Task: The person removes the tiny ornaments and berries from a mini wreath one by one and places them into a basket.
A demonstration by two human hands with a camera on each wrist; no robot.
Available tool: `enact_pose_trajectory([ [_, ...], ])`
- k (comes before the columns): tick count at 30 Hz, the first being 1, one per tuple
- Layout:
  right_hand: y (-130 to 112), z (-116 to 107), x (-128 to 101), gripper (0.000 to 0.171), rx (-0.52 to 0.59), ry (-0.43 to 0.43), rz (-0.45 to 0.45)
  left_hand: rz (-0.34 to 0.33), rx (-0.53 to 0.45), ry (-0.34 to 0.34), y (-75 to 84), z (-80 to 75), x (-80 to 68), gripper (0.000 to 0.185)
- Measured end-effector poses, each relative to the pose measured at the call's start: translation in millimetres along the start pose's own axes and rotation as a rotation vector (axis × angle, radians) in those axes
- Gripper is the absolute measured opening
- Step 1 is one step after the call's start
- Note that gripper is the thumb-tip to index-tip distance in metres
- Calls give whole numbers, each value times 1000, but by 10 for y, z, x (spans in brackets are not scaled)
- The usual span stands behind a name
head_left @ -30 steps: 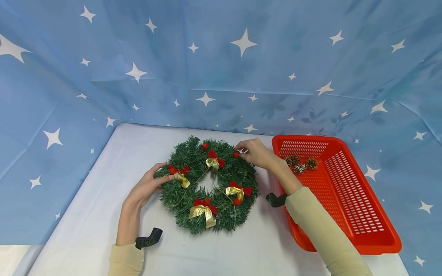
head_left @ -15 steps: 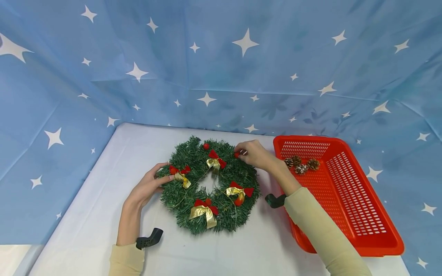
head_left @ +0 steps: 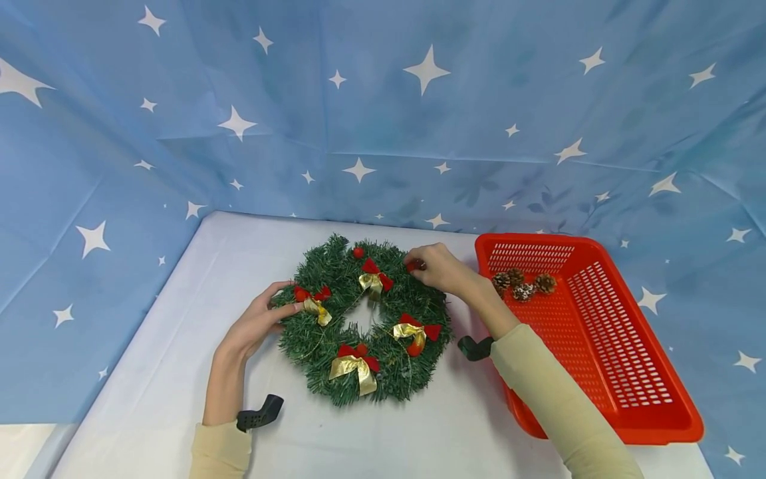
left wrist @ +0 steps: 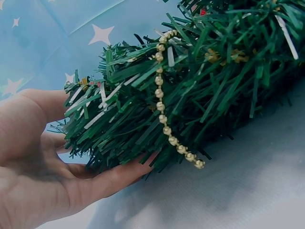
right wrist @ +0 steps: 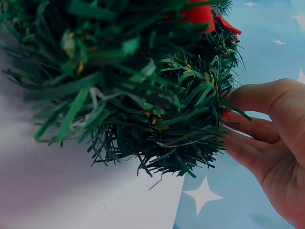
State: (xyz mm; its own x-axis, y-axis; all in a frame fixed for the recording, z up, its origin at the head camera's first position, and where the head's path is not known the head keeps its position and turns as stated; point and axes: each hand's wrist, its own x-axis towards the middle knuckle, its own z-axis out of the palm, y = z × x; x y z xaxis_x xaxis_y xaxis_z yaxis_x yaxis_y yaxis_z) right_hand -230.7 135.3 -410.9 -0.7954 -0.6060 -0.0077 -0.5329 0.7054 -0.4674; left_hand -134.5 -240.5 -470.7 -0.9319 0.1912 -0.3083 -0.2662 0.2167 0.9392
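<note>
Wreath: I see the green wreath [head_left: 326,269] lying on the white tablecloth [head_left: 161,386], trimmed with four red-and-gold bows [head_left: 353,367].
Left hand: The left hand [head_left: 254,324] grips the wreath's left edge, thumb on top, and has stayed there.
Right hand: The right hand [head_left: 443,269] pinches a red ball [right wrist: 226,115] at the wreath's upper-right edge.
Change: The head view shows me less of the ball than a second ago; a firmer hold or deeper press, I can't tell which, so work on it seems unfinished.
Basket: Right of the wreath, the red plastic basket [head_left: 652,436] holds pinecones [head_left: 545,284].
</note>
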Motion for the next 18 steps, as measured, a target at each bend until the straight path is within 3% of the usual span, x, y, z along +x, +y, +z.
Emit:
enact_pose_trajectory([
  [18,14,-20,-18,21,-15,22,-29,3,2,-4,13,13,0,71],
])
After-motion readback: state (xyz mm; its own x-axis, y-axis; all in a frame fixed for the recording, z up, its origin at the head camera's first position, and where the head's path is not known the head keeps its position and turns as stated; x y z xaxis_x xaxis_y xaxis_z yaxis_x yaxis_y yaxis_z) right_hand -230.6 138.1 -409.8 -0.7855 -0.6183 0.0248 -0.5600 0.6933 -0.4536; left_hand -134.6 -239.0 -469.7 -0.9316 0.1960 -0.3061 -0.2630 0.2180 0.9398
